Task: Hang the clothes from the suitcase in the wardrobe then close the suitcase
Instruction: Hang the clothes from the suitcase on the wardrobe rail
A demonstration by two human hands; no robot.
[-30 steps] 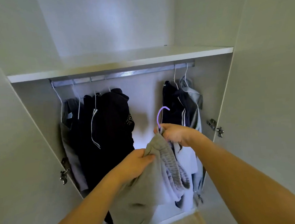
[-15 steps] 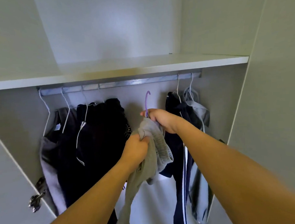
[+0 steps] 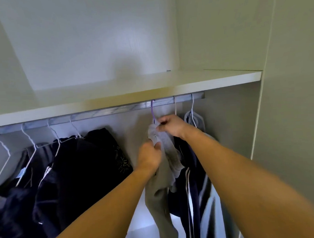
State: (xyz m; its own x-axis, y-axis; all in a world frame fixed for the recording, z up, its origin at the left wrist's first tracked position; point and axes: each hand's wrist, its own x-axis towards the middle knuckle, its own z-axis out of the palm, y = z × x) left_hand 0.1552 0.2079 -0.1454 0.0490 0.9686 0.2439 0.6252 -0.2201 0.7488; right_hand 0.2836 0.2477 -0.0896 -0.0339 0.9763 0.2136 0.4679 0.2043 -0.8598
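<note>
Purple hanger [image 3: 153, 110] is hooked on the rail [image 3: 105, 112], between dark clothes [image 3: 79, 167] and striped jacket [image 3: 188, 180]. Grey garment [image 3: 165, 165] is pinched at its top by right hand [image 3: 171, 126], gripped lower by left hand [image 3: 149, 156]

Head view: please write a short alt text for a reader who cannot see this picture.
Two bare hands hang a grey garment on a purple hanger hooked over the wardrobe rail; the right hand holds its top, the left hand grips the cloth below. Dark clothes on white hangers fill the rail's left side, under a white shelf.
</note>
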